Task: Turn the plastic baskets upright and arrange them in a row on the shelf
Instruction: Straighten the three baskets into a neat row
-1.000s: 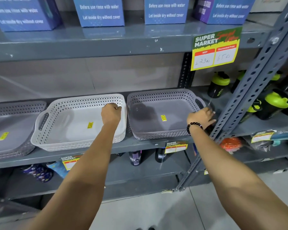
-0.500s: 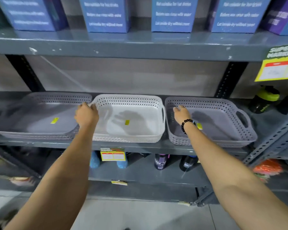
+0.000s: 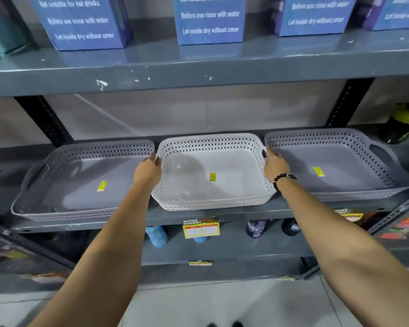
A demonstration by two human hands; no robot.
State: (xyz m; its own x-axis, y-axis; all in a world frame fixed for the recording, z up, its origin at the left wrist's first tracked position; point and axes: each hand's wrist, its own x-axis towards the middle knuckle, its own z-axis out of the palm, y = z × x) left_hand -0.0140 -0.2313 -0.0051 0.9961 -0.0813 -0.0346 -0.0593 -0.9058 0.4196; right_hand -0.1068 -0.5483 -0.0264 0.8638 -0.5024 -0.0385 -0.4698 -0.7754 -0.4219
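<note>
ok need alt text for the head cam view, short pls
Two bare hands, left hand and right hand, hold the side handles of a white basket sitting upright on a grey metal shelf, between two grey baskets, one left and one right. Blue boxes line the shelf above.

Both hands, left [image 3: 147,172] and right [image 3: 274,166], grip the white basket [image 3: 222,166] between two grey baskets

Three baskets [image 3: 213,147] stand side by side on the shelf [image 3: 222,214], boxes [image 3: 209,20] above.
</note>
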